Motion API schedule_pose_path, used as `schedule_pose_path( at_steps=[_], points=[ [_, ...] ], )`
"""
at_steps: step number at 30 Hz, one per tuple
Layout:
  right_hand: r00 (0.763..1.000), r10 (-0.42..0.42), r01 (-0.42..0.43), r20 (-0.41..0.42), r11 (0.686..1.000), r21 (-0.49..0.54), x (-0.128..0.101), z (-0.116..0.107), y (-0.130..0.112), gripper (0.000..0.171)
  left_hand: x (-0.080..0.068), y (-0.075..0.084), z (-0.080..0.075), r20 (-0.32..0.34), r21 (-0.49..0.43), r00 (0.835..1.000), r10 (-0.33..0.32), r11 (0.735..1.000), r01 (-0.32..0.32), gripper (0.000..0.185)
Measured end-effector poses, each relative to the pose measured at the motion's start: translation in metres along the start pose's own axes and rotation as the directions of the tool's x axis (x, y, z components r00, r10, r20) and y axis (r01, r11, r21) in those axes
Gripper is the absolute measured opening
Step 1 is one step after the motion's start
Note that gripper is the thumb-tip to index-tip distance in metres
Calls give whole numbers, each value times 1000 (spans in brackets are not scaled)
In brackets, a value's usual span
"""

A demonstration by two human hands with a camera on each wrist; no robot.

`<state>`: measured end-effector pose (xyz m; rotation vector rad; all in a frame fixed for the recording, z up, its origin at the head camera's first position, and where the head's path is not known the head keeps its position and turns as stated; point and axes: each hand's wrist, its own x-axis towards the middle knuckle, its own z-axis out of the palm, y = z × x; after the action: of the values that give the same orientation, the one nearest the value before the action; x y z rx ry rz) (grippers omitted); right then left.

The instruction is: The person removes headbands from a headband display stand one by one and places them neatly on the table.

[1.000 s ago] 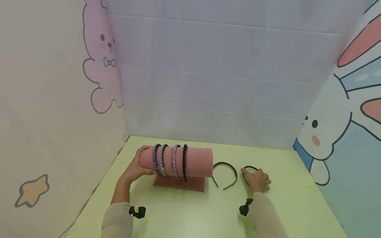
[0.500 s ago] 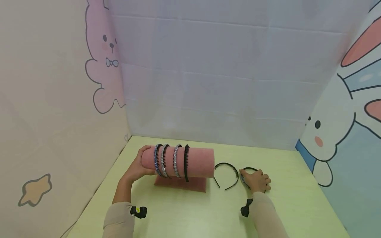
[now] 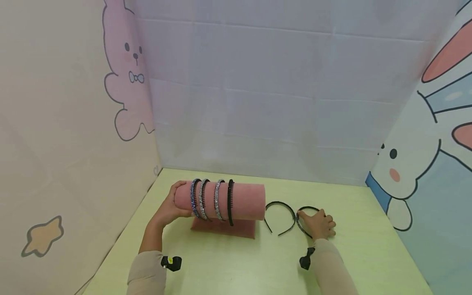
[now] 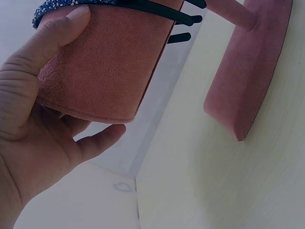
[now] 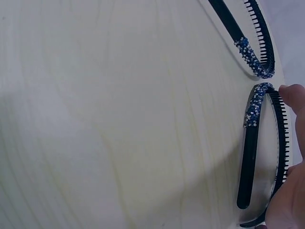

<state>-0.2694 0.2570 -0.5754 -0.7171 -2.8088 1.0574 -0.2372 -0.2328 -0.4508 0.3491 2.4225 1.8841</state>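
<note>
Left hand (image 3: 170,209) grips the pink display roll (image 3: 243,200); right hand (image 3: 318,223) curls fingers around a beaded headband (image 5: 255,143) lying on the bench (image 3: 236,262).

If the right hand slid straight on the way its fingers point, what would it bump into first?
The right hand points leftward over its headband. Going on, it would likely meet the other loose headband beside it first, then the pink stand. Depth is hard to judge.

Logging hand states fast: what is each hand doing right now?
Left hand: grips the end of the pink stand roll.
Right hand: fingers curled on a black headband lying on the table.
</note>
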Motion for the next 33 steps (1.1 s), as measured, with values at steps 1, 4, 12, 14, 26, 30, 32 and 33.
schedule_pose_path(
  at_steps=[1,4,12,14,26,30,32,33],
  points=[
    [1000,1,-1,1,1000,-3,0,0,0,93,0,0,0,-1,-4,1000,-3,1000,3,104],
    [1000,6,-6,2,1000,-12,0,-1,0,94,1,-1,0,0,-13,1000,-8,1000,8,104],
    [997,64,-61,-41,995,74,-9,-12,-3,105,1,-3,2,6,-6,1000,0,1000,0,104],
    [996,67,-62,-53,994,87,-12,-14,-4,106,0,-3,1,4,-3,1000,3,1000,-3,105],
    [993,-2,22,-119,985,169,-32,-19,-8,97,-2,-3,0,-10,16,1000,-2,1000,2,102],
    [991,-44,71,-125,973,221,-38,-21,-13,96,-2,-2,1,-5,5,1000,12,1000,-12,103],
    [990,-66,96,-124,964,250,-40,-23,-17,96,-1,-2,0,-6,3,1000,18,1000,-17,104],
    [990,-75,104,-121,960,261,-41,-24,-19,96,-1,-1,0,-9,4,1000,17,1000,-17,104]
  ],
)
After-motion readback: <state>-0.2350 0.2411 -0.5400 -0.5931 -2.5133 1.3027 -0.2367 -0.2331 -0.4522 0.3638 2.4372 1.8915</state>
